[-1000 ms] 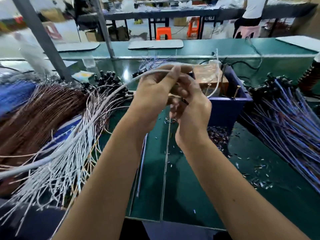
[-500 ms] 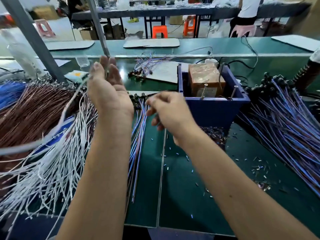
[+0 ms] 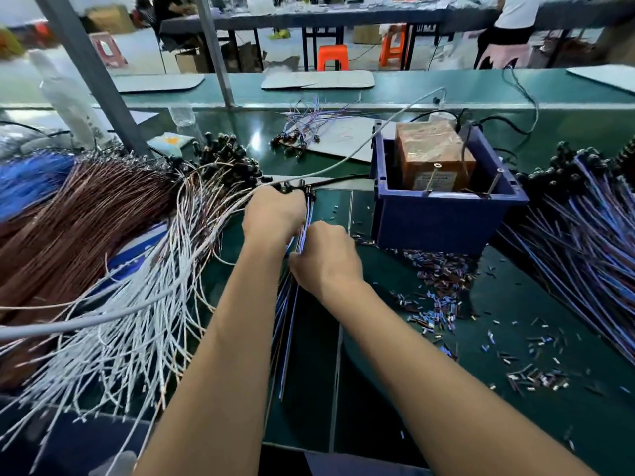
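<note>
**Both hands down on the blue wires**

A moment ago our left hand (image 3: 273, 214) was raised and spread above the table, just clear of the grey cable (image 3: 68, 323), and our right hand (image 3: 326, 259) hung curled beside it. Now both have dropped onto the blue wires (image 3: 290, 331), which lie on the green table (image 3: 508, 297) between our forearms, just left of the blue bin (image 3: 446, 218). The left hand is curled round the far end of the wires, by their black caps (image 3: 295, 188). The right hand pinches the strands a little nearer to us. The grey cable hangs free across the bench, held by neither hand. We judge the cable work finished and the gathering of this small bunch begun.
</note>
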Tool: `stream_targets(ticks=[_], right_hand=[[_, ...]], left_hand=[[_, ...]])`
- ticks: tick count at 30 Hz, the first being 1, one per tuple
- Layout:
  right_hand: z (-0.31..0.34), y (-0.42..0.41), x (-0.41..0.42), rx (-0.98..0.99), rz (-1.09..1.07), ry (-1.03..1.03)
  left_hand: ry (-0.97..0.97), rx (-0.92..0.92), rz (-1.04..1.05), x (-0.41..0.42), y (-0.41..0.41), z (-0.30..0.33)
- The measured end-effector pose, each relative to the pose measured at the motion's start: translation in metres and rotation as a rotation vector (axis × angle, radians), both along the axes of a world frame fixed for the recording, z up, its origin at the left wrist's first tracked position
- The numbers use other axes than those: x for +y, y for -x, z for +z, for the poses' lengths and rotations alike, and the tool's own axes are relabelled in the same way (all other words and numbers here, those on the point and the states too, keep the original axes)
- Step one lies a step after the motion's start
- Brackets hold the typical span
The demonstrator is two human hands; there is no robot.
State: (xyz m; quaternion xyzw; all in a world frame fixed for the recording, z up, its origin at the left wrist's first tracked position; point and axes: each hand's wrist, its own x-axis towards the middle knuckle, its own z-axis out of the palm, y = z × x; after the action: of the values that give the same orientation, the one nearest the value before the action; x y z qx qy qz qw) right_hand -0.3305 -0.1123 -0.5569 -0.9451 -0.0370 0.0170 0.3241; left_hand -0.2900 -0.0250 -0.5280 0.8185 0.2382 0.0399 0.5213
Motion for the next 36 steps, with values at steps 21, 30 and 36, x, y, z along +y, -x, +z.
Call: stream_targets(ticks=[21,30,36], right_hand=[[0.028,0.021,-0.106,0.245,0.069,-0.842],[0.035,0.020,-0.145,0.123,-0.005,-0.620],[0.029,0.025,-0.148,0.271,0.318,-0.674]], left_hand=[[0.038,0.153,-0.288,-0.060,-0.006,0.013],[0.440,-0.185,0.089,-0.101,0.004,0.019],[0.422,-0.372,0.357,-0.117,0.017,0.027]])
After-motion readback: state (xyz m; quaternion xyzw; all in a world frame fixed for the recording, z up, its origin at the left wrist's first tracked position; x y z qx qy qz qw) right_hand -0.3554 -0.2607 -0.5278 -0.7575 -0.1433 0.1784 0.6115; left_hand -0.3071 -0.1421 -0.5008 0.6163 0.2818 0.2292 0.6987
